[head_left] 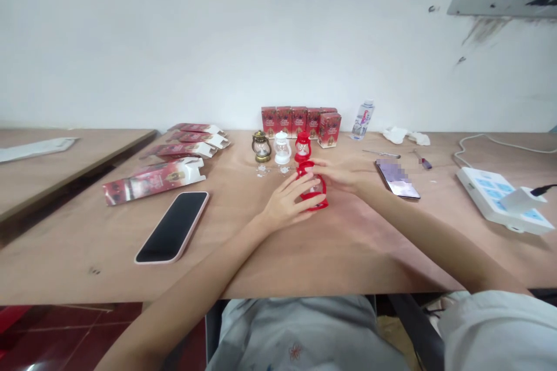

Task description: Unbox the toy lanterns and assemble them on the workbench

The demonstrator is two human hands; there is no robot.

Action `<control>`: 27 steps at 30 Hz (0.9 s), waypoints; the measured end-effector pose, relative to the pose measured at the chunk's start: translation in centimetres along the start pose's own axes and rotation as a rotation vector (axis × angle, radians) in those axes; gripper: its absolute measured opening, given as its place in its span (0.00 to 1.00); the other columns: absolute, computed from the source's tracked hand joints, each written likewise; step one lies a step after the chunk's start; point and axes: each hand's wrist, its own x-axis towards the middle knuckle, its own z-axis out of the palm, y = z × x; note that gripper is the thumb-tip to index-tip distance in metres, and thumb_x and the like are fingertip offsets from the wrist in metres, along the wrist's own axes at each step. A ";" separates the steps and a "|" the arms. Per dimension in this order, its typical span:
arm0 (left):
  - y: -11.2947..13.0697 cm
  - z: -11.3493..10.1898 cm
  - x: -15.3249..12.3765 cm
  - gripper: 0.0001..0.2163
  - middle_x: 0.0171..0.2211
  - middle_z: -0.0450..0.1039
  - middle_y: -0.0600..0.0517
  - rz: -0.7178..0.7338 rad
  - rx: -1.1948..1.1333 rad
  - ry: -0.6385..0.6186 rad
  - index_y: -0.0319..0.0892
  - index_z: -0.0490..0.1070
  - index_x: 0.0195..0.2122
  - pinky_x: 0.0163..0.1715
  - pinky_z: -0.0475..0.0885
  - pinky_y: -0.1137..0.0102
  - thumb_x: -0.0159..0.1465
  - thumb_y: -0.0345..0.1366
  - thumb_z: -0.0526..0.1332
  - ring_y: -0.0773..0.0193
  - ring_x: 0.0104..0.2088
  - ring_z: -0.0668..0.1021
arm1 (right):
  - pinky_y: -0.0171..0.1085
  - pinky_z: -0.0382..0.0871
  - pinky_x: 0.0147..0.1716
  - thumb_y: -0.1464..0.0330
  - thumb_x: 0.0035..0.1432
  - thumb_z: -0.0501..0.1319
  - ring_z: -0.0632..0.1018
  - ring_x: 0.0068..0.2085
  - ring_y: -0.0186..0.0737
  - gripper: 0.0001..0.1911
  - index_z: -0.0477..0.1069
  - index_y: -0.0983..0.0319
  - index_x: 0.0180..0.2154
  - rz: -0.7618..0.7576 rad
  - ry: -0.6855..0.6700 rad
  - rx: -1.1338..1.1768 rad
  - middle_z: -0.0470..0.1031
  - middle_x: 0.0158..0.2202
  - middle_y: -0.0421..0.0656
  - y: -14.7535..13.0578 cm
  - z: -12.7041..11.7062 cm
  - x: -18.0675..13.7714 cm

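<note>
Both my hands meet at a small red toy lantern (314,192) standing on the wooden table (331,249) in front of me. My left hand (288,202) curls round its left side and base. My right hand (337,174) grips its top from the right, fingers closed on it. Just behind stand three more little lanterns: a dark gold one (261,146), a white one (282,148) and a red one (303,147). Tiny clear bits (262,171) lie in front of them.
A row of red boxes (300,121) lines the wall, with flattened red boxes (174,156) at the left. A pink-edged phone (173,226) lies face up at left, another phone (397,179) at right. A water bottle (362,119), tissue (405,136), small tools (424,162) and a white power strip (500,200) sit to the right.
</note>
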 end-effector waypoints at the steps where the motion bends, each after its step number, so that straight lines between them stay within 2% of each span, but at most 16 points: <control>1: 0.2 0.0 0.1 0.17 0.56 0.65 0.46 -0.028 0.007 -0.006 0.49 0.67 0.52 0.58 0.60 0.52 0.61 0.38 0.60 0.54 0.61 0.63 | 0.33 0.70 0.39 0.66 0.48 0.64 0.75 0.39 0.34 0.13 0.69 0.58 0.39 -0.004 -0.007 -0.043 0.75 0.39 0.41 -0.5 -1.0 0.1; 3: 0.4 0.1 0.1 0.17 0.56 0.65 0.45 -0.092 -0.009 -0.051 0.46 0.66 0.52 0.58 0.60 0.54 0.62 0.37 0.57 0.55 0.60 0.64 | 0.34 0.70 0.38 0.67 0.46 0.66 0.75 0.38 0.35 0.15 0.68 0.60 0.38 0.014 0.036 -0.179 0.75 0.38 0.41 -1.3 -3.4 0.5; 7: 0.1 0.8 -0.1 0.12 0.50 0.69 0.46 -0.222 -0.141 -0.310 0.44 0.68 0.47 0.51 0.66 0.59 0.63 0.37 0.55 0.56 0.54 0.70 | 0.36 0.68 0.36 0.71 0.42 0.65 0.73 0.38 0.38 0.20 0.64 0.60 0.39 -0.104 0.486 -0.427 0.71 0.39 0.42 -2.4 -7.4 2.4; 10: -0.3 1.3 -0.5 0.12 0.49 0.70 0.48 -0.309 -0.224 -0.446 0.45 0.67 0.46 0.49 0.67 0.61 0.63 0.40 0.55 0.58 0.51 0.72 | 0.37 0.66 0.42 0.73 0.43 0.62 0.72 0.43 0.40 0.20 0.63 0.60 0.42 -0.258 0.686 -0.585 0.70 0.42 0.43 -2.4 -8.3 4.7; 13: -0.5 1.4 -0.8 0.13 0.50 0.69 0.48 -0.334 -0.241 -0.466 0.46 0.66 0.48 0.49 0.66 0.61 0.64 0.40 0.54 0.58 0.52 0.71 | 0.38 0.64 0.46 0.73 0.46 0.59 0.70 0.47 0.42 0.20 0.62 0.60 0.44 -0.303 0.744 -0.733 0.70 0.44 0.43 -2.0 -8.2 7.4; 17: -0.4 1.1 -0.8 0.13 0.50 0.68 0.48 -0.337 -0.240 -0.480 0.46 0.66 0.48 0.49 0.65 0.61 0.64 0.40 0.54 0.58 0.52 0.71 | 0.37 0.64 0.45 0.70 0.47 0.62 0.72 0.47 0.41 0.20 0.62 0.61 0.44 -0.184 0.755 -0.795 0.71 0.46 0.46 -1.0 -8.0 10.2; 20: -0.3 1.1 -0.6 0.13 0.51 0.68 0.48 -0.343 -0.246 -0.497 0.46 0.65 0.49 0.49 0.65 0.61 0.64 0.40 0.53 0.58 0.53 0.70 | 0.37 0.64 0.45 0.64 0.50 0.63 0.73 0.46 0.43 0.20 0.63 0.63 0.44 -0.132 0.743 -0.842 0.72 0.47 0.48 -0.4 -8.4 10.9; 23: -0.3 1.1 -0.6 0.13 0.51 0.68 0.48 -0.346 -0.246 -0.512 0.46 0.65 0.49 0.49 0.65 0.60 0.64 0.40 0.53 0.57 0.53 0.70 | 0.38 0.63 0.46 0.59 0.60 0.52 0.73 0.46 0.43 0.16 0.65 0.63 0.44 -0.262 0.780 -0.900 0.73 0.46 0.48 -0.6 -9.2 10.4; 25: -0.4 1.2 -0.6 0.13 0.51 0.68 0.48 -0.350 -0.244 -0.518 0.46 0.65 0.49 0.48 0.65 0.60 0.64 0.40 0.53 0.57 0.52 0.70 | 0.38 0.62 0.48 0.61 0.63 0.46 0.71 0.47 0.43 0.16 0.66 0.62 0.43 -0.352 0.856 -0.957 0.73 0.45 0.48 -1.1 -9.7 9.9; 27: -0.4 1.3 -0.6 0.13 0.51 0.67 0.48 -0.352 -0.244 -0.513 0.46 0.65 0.49 0.48 0.65 0.60 0.64 0.41 0.53 0.56 0.52 0.70 | 0.41 0.60 0.50 0.66 0.62 0.44 0.69 0.49 0.45 0.16 0.66 0.62 0.44 -0.371 0.958 -1.024 0.73 0.46 0.48 -1.8 -10.2 9.4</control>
